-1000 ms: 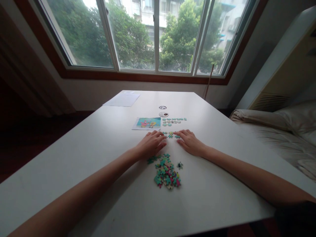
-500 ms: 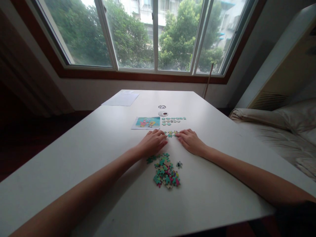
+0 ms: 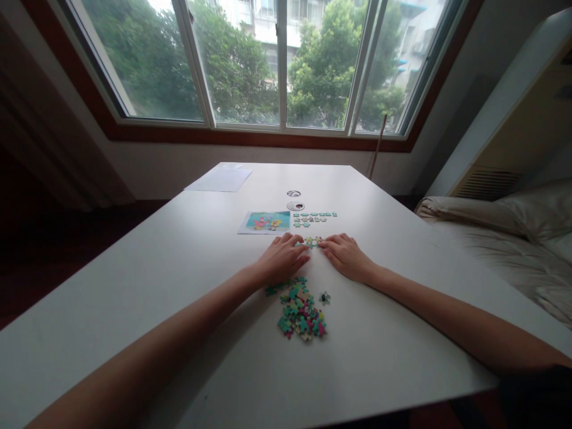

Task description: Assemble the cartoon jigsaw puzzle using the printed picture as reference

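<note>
Tabletop (image 3: 134,286), near part: pile (image 3: 301,313) of small puzzle pieces, mostly green with some pink and beige, overlapping. One loose piece (image 3: 325,298), dark-marked, lies just right of it, apart.

Beyond the pile, both hands palm down. Left hand (image 3: 282,257): half open, fingers loosely bent, thumb apart from them; fingertips at the left end of a short row (image 3: 314,242) of pieces. Right hand (image 3: 345,255): likewise half open, thumb apart, fingertips at the right end. No piece seen lifted by either hand. Row lies flat between the hands — whether its pieces interlock, cannot tell.

Past the left hand: picture (image 3: 267,222), cartoon figures on blue-green, flat. Right of it, three lines of pieces (image 3: 314,215), the nearest line shortest. Farther: two round discs (image 3: 295,206), one behind the other. Far left corner — paper (image 3: 221,179). Behind the tabletop, window (image 3: 241,89).
</note>
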`<act>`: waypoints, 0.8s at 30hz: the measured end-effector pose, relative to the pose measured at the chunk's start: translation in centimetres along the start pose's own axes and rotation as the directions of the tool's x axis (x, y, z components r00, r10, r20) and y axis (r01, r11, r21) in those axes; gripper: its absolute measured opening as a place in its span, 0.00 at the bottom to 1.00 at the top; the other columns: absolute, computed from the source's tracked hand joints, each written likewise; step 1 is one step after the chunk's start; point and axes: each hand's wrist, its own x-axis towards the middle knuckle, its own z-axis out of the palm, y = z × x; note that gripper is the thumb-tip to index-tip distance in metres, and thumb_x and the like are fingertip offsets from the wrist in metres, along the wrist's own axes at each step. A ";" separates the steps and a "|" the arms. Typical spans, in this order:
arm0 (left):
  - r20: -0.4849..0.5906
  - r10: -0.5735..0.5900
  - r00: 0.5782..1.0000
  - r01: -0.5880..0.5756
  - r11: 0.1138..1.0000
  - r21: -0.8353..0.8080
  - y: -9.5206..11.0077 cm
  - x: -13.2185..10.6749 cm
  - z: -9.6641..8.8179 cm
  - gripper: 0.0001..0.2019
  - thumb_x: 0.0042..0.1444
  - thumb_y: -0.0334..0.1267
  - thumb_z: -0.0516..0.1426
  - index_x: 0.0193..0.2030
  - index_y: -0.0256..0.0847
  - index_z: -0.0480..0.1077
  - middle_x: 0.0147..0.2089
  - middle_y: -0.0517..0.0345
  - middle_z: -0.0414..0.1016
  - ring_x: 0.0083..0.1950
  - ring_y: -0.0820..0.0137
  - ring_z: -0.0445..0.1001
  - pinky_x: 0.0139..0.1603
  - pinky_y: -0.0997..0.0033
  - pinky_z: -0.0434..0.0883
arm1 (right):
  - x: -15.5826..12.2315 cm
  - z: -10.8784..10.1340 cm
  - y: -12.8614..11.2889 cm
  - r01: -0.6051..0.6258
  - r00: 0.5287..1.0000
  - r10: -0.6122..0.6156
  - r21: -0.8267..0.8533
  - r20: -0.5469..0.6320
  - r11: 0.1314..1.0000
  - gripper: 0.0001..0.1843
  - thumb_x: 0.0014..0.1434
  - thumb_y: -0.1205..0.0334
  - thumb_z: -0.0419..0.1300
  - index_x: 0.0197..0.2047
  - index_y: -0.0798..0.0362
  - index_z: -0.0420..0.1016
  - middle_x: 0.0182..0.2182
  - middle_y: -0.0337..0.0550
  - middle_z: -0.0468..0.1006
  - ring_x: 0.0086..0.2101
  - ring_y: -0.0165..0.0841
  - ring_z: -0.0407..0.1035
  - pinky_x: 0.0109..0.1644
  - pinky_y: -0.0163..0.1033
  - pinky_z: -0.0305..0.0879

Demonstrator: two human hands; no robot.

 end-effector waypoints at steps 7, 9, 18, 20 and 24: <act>-0.003 -0.010 1.000 0.010 0.999 -0.033 -0.8 -1.1 -1.3 0.14 0.62 0.41 0.46 0.51 0.41 0.66 0.50 0.49 0.66 0.50 0.59 0.63 0.49 0.56 0.62 | -0.1 -1.4 -0.8 0.125 0.992 -0.125 0.099 -0.006 0.987 0.14 0.62 0.62 0.48 0.45 0.53 0.71 0.42 0.49 0.72 0.43 0.37 0.63 0.48 0.45 0.58; 0.015 -0.002 1.000 0.003 0.999 -0.046 -1.1 -1.9 -1.9 0.12 0.62 0.40 0.48 0.46 0.41 0.69 0.45 0.50 0.69 0.46 0.62 0.66 0.47 0.59 0.63 | -0.6 -2.3 -1.8 0.218 0.972 -0.230 0.186 0.044 0.958 0.13 0.62 0.62 0.48 0.41 0.54 0.72 0.38 0.47 0.73 0.39 0.34 0.64 0.46 0.42 0.59; 0.184 -0.113 0.976 0.136 0.983 -0.120 0.5 -5.5 -3.1 0.14 0.59 0.31 0.46 0.48 0.46 0.66 0.44 0.54 0.69 0.36 0.67 0.72 0.35 0.69 0.67 | -3.8 -5.3 -7.0 0.293 0.886 -0.394 0.362 0.246 0.885 0.19 0.47 0.46 0.62 0.34 0.54 0.70 0.27 0.41 0.72 0.30 0.31 0.64 0.36 0.36 0.59; 0.201 -0.135 0.970 0.155 0.984 -0.085 1.1 -5.7 -3.1 0.16 0.59 0.31 0.45 0.50 0.47 0.65 0.43 0.55 0.68 0.35 0.66 0.73 0.32 0.70 0.66 | -4.0 -5.2 -7.2 0.282 0.884 -0.391 0.376 0.255 0.883 0.18 0.48 0.47 0.62 0.34 0.54 0.70 0.27 0.41 0.72 0.30 0.31 0.64 0.36 0.36 0.59; 0.213 -0.116 0.970 0.131 0.990 -0.059 2.0 -6.0 -2.9 0.17 0.58 0.30 0.47 0.52 0.48 0.63 0.43 0.56 0.68 0.34 0.67 0.73 0.31 0.72 0.66 | -4.1 -5.1 -6.8 0.251 0.886 -0.388 0.442 0.253 0.861 0.14 0.49 0.53 0.62 0.35 0.55 0.71 0.29 0.42 0.73 0.31 0.30 0.65 0.36 0.35 0.61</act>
